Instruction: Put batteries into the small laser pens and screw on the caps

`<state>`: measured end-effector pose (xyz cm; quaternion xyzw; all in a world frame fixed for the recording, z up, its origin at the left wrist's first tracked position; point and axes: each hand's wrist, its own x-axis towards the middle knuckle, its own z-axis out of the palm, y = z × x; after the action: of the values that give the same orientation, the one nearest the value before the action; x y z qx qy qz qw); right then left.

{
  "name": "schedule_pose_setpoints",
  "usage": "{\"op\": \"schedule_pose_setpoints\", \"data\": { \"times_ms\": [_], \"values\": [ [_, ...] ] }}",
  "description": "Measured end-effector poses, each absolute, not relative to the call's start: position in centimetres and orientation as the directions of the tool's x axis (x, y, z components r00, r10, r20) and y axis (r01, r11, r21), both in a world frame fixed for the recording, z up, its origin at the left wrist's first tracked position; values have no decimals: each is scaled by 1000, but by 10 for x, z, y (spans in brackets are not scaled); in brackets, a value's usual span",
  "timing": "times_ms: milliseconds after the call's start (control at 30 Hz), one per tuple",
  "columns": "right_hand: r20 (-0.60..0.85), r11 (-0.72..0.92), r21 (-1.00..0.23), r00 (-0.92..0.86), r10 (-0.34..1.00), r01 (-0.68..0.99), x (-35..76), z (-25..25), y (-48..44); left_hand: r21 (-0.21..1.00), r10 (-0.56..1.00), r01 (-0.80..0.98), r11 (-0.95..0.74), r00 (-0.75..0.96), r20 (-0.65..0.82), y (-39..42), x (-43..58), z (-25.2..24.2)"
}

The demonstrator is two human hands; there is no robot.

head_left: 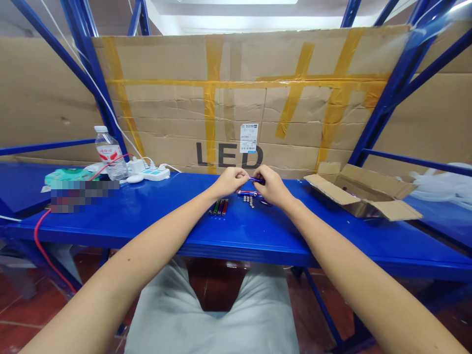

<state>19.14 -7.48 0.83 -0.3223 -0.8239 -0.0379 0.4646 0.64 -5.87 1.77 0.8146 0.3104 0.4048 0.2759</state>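
Note:
My right hand [271, 186] is closed around a slim, shiny purple metal tube [257, 180], its end pointing toward my left hand. The fingertips of my left hand [232, 182] are pinched together at that end, and whatever they hold is too small to make out. Below my hands, red and blue metal tubes [248, 193] lie on the blue table. Beside them sits a cluster of small silver discs [250, 199] that look like button cells. Several dark, green and red tubes [219, 207] lie side by side below my left hand. Another dark piece [264, 201] is partly hidden under my right hand.
On the right stands an open cardboard box [359, 191] with its flaps spread. To the left are a water bottle [109, 152], a white power strip [155, 173] with cables and a green packet [70, 175]. A large cardboard sheet [169, 118] walls off the back between blue posts.

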Motion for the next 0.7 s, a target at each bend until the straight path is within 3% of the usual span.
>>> {"op": "schedule_pose_setpoints", "data": {
  "times_ms": [200,367,700],
  "values": [
    [796,822,-181,-410,445,540,193,8,-75,695,712,264,-669,496,497,-60,5,21],
    [734,766,-145,-451,507,626,192,6,-76,669,714,302,-679,486,504,-64,6,22],
    [797,792,-232,-357,487,564,192,6,-75,645,716,337,-686,472,515,-66,7,23]
  ]
}}
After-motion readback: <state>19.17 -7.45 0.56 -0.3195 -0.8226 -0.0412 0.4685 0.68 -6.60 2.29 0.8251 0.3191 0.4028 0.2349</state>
